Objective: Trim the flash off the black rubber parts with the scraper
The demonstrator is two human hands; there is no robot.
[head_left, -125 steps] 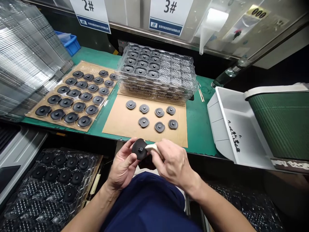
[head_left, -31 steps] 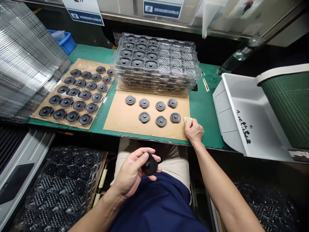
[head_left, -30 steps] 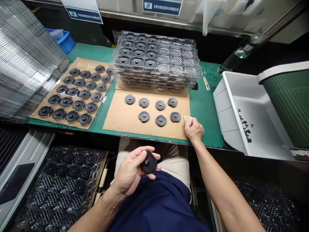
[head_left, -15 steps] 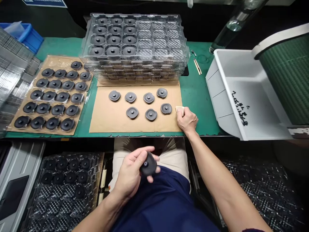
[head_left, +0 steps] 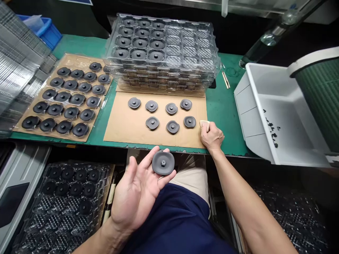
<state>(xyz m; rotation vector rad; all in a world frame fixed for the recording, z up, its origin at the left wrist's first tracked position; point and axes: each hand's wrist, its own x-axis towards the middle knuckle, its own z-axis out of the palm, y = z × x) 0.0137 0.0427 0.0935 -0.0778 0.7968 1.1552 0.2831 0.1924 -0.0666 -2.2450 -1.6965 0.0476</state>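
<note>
Your left hand (head_left: 139,188) has opened beneath a round, matte dark-grey, centre-studded disc (head_left: 159,168); your right hand (head_left: 212,137) clamps a pale pad (head_left: 204,122) at the right edge of the cardboard (head_left: 116,128).

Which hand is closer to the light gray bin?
Right. The right hand is just left of the gray bin, by the cardboard; the left hand is farther left, off the bench, under a black disc.

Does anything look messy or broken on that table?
A little. Small black bits lie scattered in the grey bin, like scraps. The front edge of the green tabletop looks ragged, with dark nicks. The disc on the left hand shows no clear damage.
</note>
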